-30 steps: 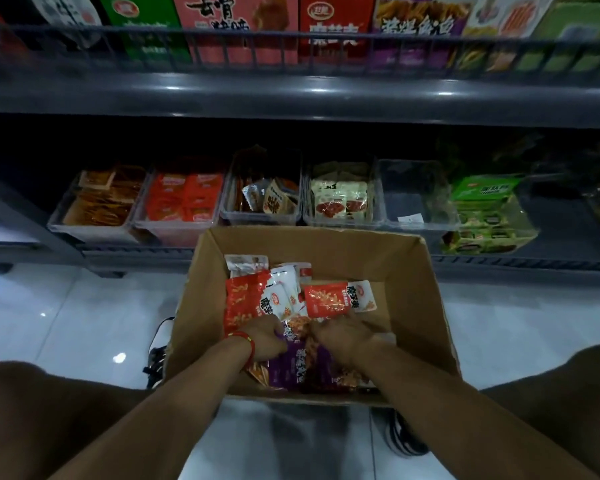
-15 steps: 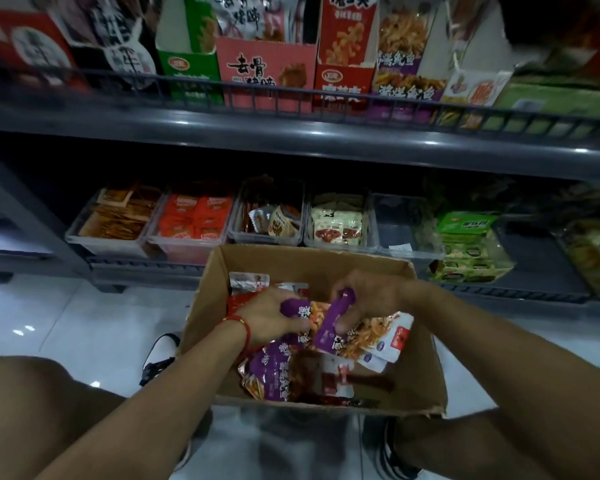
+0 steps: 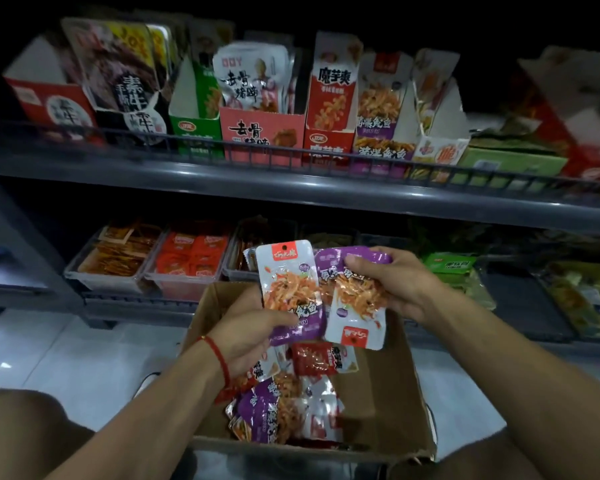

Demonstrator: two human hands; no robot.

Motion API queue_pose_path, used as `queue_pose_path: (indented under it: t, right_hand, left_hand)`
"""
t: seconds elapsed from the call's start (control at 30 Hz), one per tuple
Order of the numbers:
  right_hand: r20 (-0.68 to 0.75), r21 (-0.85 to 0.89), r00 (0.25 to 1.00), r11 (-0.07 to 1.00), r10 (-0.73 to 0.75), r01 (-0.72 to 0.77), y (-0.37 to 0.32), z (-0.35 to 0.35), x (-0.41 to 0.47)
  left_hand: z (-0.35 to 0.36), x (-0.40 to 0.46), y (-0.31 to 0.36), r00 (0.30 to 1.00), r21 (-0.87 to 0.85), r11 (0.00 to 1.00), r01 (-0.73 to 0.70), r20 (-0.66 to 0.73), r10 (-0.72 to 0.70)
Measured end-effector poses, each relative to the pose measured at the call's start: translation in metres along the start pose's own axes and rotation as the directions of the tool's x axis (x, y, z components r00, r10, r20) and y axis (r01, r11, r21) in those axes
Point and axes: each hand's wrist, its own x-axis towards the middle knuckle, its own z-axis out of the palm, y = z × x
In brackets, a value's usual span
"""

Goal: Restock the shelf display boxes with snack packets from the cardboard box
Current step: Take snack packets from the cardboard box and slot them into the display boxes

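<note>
Head view: left hand point(image 3: 253, 336) fingers and right hand point(image 3: 400, 284) fingers each pinch purple snack packets point(image 3: 290, 289) above the cardboard box point(image 3: 392, 393)

Two hands point(image 3: 257, 337) point(image 3: 400, 284) hold two purple-and-white snack packets point(image 3: 288, 289) point(image 3: 357, 306) above one cardboard box point(image 3: 388, 403); two shelves point(image 3: 291, 188) point(image 3: 136, 299) carry several display boxes and clear trays, uncountable through blur.

One wide-angle view, worn on the person's head, faces forward and slightly down at a two-tier shelf point(image 3: 291, 188) close in front. The upper tier's display boxes point(image 3: 262, 131) fill the top, the cardboard box point(image 3: 388, 393) on the floor sits near below, and both forearms reach in from the bottom edge, edges bowed by the lens
</note>
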Motion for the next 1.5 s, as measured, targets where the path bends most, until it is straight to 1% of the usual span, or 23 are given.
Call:
queue_pose_path:
  t: [0.1,0.23,0.3,0.37,0.43,0.47,0.5,0.57,0.6,0.67,0.73,0.8,0.87,0.9,0.93,1.03,1.1,1.17,1.2,1.23,1.27,1.37,1.5]
  right_hand:
    - [0.013,0.047,1.0,0.999,0.017,-0.017,0.004,0.01,0.001]
    - [-0.074,0.041,0.996,0.998,-0.042,0.045,0.0,0.01,0.005]
    - [-0.063,0.022,0.996,0.998,-0.063,0.065,-0.006,0.008,0.004]
    - [0.007,-0.05,0.996,0.995,-0.087,0.087,-0.009,0.008,-0.001]
    - [0.046,-0.121,0.992,0.985,-0.115,0.12,-0.008,0.013,-0.005]
    - [0.038,-0.177,0.989,0.973,-0.144,0.149,-0.005,0.017,-0.007]
    - [0.013,-0.253,0.981,0.948,-0.195,0.192,0.0,0.022,-0.007]
    - [-0.057,-0.366,0.952,0.893,-0.301,0.261,0.009,0.033,-0.007]
    - [-0.083,-0.383,0.938,0.879,-0.338,0.283,0.012,0.038,-0.007]
    - [-0.077,-0.354,0.927,0.879,-0.367,0.319,0.012,0.042,-0.006]
    - [-0.027,-0.306,0.954,0.91,-0.3,0.278,0.005,0.039,-0.008]
    - [0.056,-0.32,0.992,0.939,-0.114,0.125,0.002,0.033,-0.013]
    - [0.155,-0.336,0.987,0.942,0.035,0.02,0.008,0.031,-0.016]
    - [0.179,-0.334,0.983,0.942,0.038,0.024,0.013,0.03,-0.016]
    - [0.178,-0.353,0.984,0.933,-0.004,0.068,0.018,0.03,-0.014]
    - [0.135,-0.534,0.971,0.811,-0.197,0.239,0.018,0.024,-0.005]
    - [0.153,-0.666,0.95,0.682,-0.272,0.302,0.009,0.013,-0.001]
    - [0.223,-0.838,0.918,0.415,-0.328,0.353,-0.002,0.001,-0.003]
    - [0.276,-0.88,0.901,0.29,-0.335,0.377,-0.005,-0.004,-0.005]
    - [0.333,-0.89,0.885,0.201,-0.326,0.409,-0.009,-0.006,-0.009]
    - [0.385,-0.882,0.867,0.151,-0.317,0.446,-0.01,-0.007,-0.011]
    - [0.465,-0.842,0.819,0.118,-0.335,0.526,-0.011,-0.001,-0.018]
    - [0.539,-0.787,0.764,0.111,-0.355,0.607,-0.011,0.013,-0.022]
  left_hand:
    - [0.008,0.002,-0.002,0.999,0.001,1.0,-0.006,-0.039,0.006]
    - [0.005,0.007,0.002,0.975,0.063,0.998,-0.023,-0.217,0.037]
    - [0.001,0.009,0.005,0.97,0.037,0.999,-0.006,-0.245,0.015]
    - [0.003,0.004,0.009,0.984,-0.029,0.999,0.033,-0.175,-0.037]
    - [0.012,-0.004,0.013,0.998,-0.058,0.996,0.068,0.015,-0.067]
    - [0.019,-0.008,0.012,0.994,-0.034,0.998,0.052,0.099,-0.049]
    - [0.025,-0.011,0.01,0.989,-0.012,1.0,0.02,0.144,-0.018]
    - [0.033,-0.011,0.002,0.992,0.007,0.999,-0.038,0.121,0.036]
    - [0.034,-0.009,0.0,0.995,0.005,0.999,-0.054,0.085,0.054]
    - [0.031,-0.003,-0.001,0.997,-0.026,0.997,-0.073,0.034,0.073]
    - [0.024,0.003,0.002,0.996,-0.103,0.991,-0.091,-0.026,0.089]
    - [0.017,0.007,0.005,0.989,-0.16,0.978,-0.134,-0.09,0.121]
    - [0.014,0.008,0.007,0.98,-0.178,0.969,-0.174,-0.127,0.152]
    - [0.013,0.009,0.006,0.978,-0.183,0.966,-0.184,-0.133,0.161]
    - [0.013,0.009,0.006,0.977,-0.188,0.964,-0.19,-0.133,0.167]
    - [0.011,0.008,0.012,0.975,-0.199,0.961,-0.194,-0.144,0.167]
    - [0.005,0.008,0.019,0.979,-0.245,0.954,-0.175,-0.147,0.141]
    - [-0.002,0.008,0.025,0.981,-0.203,0.967,-0.153,-0.153,0.122]
    - [-0.004,0.006,0.028,0.984,-0.146,0.98,-0.133,-0.134,0.114]
    - [-0.005,0.005,0.029,0.991,-0.079,0.991,-0.106,-0.088,0.099]
    - [-0.004,0.001,0.03,0.997,-0.007,0.998,-0.069,-0.022,0.069]
    - [0.008,-0.006,0.025,0.981,0.145,0.987,0.07,0.172,-0.094]
    - [0.018,-0.011,0.009,0.9,0.092,0.952,0.293,0.31,-0.307]
